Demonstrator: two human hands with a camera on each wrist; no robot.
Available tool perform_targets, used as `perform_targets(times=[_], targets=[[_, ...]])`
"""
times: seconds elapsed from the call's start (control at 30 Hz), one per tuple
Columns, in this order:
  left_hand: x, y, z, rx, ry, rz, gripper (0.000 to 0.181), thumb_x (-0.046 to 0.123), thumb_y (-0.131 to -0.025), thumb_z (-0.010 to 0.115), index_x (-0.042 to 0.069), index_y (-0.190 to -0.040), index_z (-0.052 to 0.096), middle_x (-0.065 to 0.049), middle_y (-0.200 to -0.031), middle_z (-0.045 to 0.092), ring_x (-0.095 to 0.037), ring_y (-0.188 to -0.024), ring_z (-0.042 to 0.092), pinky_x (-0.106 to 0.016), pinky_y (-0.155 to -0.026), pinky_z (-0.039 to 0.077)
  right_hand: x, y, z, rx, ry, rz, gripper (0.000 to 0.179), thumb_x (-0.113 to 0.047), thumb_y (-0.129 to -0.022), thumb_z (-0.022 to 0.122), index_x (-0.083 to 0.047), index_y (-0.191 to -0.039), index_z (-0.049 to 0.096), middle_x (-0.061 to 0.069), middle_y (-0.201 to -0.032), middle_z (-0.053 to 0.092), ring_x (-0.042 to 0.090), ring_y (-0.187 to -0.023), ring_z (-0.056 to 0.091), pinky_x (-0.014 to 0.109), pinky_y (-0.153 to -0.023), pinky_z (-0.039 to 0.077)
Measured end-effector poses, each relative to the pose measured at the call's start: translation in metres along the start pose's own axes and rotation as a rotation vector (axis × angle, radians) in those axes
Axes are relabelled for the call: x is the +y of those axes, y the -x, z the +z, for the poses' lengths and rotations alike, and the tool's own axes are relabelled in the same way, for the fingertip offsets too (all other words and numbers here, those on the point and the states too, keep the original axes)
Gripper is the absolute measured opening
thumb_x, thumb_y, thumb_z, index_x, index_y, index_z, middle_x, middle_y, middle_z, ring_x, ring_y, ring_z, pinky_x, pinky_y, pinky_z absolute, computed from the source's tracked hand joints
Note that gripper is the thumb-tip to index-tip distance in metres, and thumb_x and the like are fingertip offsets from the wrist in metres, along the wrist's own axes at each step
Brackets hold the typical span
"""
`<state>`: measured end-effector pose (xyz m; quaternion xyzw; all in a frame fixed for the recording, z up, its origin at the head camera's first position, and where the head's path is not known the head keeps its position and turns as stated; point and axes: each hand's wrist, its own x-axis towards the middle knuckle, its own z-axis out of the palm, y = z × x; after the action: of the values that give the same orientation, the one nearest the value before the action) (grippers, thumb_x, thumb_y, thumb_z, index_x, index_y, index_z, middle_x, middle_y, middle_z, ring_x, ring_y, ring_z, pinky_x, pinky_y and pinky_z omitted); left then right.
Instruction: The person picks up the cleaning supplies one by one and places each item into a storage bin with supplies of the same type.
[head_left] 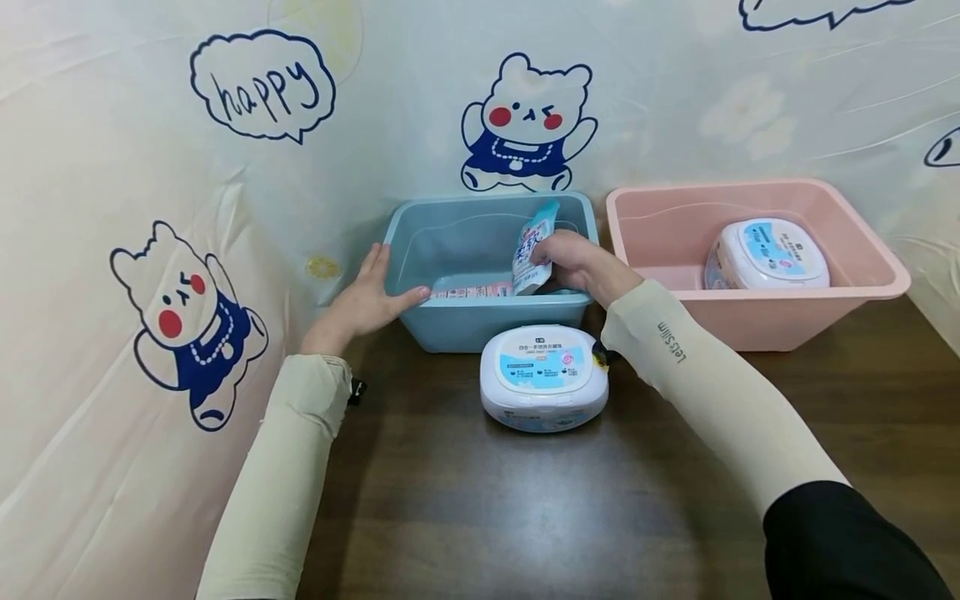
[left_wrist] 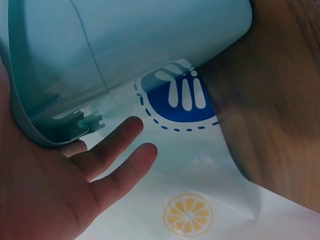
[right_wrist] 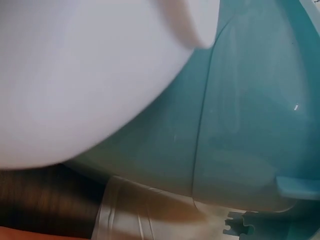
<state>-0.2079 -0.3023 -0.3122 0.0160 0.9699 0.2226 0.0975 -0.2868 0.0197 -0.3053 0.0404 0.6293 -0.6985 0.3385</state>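
My right hand [head_left: 573,260] grips a blue-and-white pouch [head_left: 534,246] tilted inside the blue bin [head_left: 495,312], near its right end. On the bin's left rim lies the thumb of my left hand [head_left: 367,292], its other fingers spread along the outside. The left wrist view shows that hand [left_wrist: 55,195] with extended fingers beside the bin wall [left_wrist: 150,30]. Flat pink-and-white packaging [head_left: 472,292] shows at the bin's bottom, partly hidden by the front wall. Just in front stands a white lidded tub [head_left: 543,408], which looms large in the right wrist view [right_wrist: 75,75].
To the right, a pink bin [head_left: 750,321] contains another white lidded tub [head_left: 768,250]. Both bins stand on a dark wooden table [head_left: 525,517], against a printed cloth [head_left: 390,100] that covers the back and left side.
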Motion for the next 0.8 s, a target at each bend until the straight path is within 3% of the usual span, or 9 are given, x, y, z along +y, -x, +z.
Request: perform_targets(times=[0.37,0.63,0.8], targets=[[0.002,-0.0004,-0.0003,0.009,0.003,0.006,0.116,0.082,-0.086,0.048,0.021,-0.16,-0.016,0.002,-0.166,-0.022,-0.045,-0.15,0.009,-0.069,-0.11,0.02,-0.0019,0.0016,-0.0013,-0.025,0.005,0.014,0.069,-0.001,-0.103,0.043,-0.009,-0.162,0.008,0.02,-0.157,0.03,0.039,-0.137,0.039,0.057,-0.113,0.029],[0.0039,-0.0007,-0.0012,0.013,-0.005,0.015,0.117,0.082,-0.086,0.048,0.019,-0.161,-0.015,-0.001,-0.166,-0.021,-0.045,-0.15,0.008,-0.068,-0.111,0.019,-0.0007,0.003,-0.0006,-0.027,0.072,0.009,0.069,0.002,-0.101,0.047,-0.007,-0.16,0.012,0.023,-0.153,0.032,0.04,-0.134,0.042,0.055,-0.11,0.034],[0.0034,-0.0003,-0.0006,0.005,-0.004,0.015,0.121,0.088,-0.081,0.044,0.019,-0.16,-0.016,0.0,-0.166,-0.022,-0.045,-0.15,0.008,-0.067,-0.112,0.019,0.0036,0.0017,0.0011,-0.02,0.152,-0.015,0.072,0.009,-0.099,0.039,-0.007,-0.161,0.006,0.022,-0.157,0.026,0.038,-0.138,0.036,0.055,-0.112,0.032]])
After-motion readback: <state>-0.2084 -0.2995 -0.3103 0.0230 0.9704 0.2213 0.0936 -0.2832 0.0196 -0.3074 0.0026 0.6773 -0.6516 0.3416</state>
